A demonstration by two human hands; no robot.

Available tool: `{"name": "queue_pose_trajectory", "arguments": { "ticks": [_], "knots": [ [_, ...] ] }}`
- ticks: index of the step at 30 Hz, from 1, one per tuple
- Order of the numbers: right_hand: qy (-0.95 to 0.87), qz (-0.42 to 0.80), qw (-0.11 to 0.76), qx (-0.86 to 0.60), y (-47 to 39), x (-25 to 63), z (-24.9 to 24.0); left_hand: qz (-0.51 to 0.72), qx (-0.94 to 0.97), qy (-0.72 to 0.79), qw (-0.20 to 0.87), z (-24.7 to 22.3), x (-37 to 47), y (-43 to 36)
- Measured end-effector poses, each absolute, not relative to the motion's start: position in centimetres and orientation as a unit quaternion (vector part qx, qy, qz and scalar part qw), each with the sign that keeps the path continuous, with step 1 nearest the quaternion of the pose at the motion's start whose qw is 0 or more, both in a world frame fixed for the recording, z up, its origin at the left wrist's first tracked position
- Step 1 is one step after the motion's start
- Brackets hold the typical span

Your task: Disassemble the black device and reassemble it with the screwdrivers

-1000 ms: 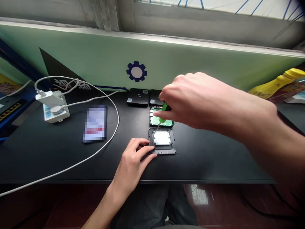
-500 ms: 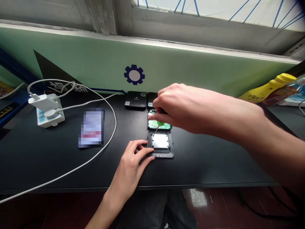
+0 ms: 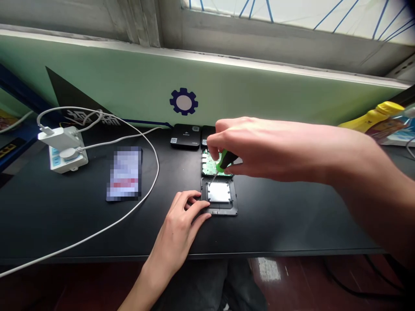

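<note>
The right hand [image 3: 249, 144] grips a screwdriver [image 3: 223, 163] above a cover [image 3: 219, 196] just below its fingers, likely light, stiff and best held by the rim, where the left hand [image 3: 181, 220] rests parted fingers.

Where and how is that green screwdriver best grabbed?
Probably by the screwdriver's thick handle, coming from above right, where the right hand holds it: the handle slants up that way, while the thin shaft slopes down toward the black cover.

Bare hands [image 3: 177, 219] and forearms [image 3: 311, 152], dark greyish trousers [image 3: 196, 283]
</note>
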State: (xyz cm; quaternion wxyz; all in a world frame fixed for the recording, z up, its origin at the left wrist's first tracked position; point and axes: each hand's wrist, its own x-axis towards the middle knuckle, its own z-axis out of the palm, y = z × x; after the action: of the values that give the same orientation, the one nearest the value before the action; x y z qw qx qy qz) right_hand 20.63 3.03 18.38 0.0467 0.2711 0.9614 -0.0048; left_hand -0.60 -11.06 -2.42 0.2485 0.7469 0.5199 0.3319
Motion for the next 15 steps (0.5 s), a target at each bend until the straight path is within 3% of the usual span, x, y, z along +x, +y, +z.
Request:
{"name": "queue_pose_trajectory", "arguments": {
  "ticks": [8,15],
  "knots": [
    [0.928,0.097,0.092,0.348,2.5,19.1,18.3,0.332,0.747,0.519,0.248,-2.3,-0.6,-11.0],
    [0.956,0.061,0.074,0.277,2.4,20.0,18.9,0.33,0.746,0.521,0.252,-2.2,-0.5,-11.0]
  ]
}}
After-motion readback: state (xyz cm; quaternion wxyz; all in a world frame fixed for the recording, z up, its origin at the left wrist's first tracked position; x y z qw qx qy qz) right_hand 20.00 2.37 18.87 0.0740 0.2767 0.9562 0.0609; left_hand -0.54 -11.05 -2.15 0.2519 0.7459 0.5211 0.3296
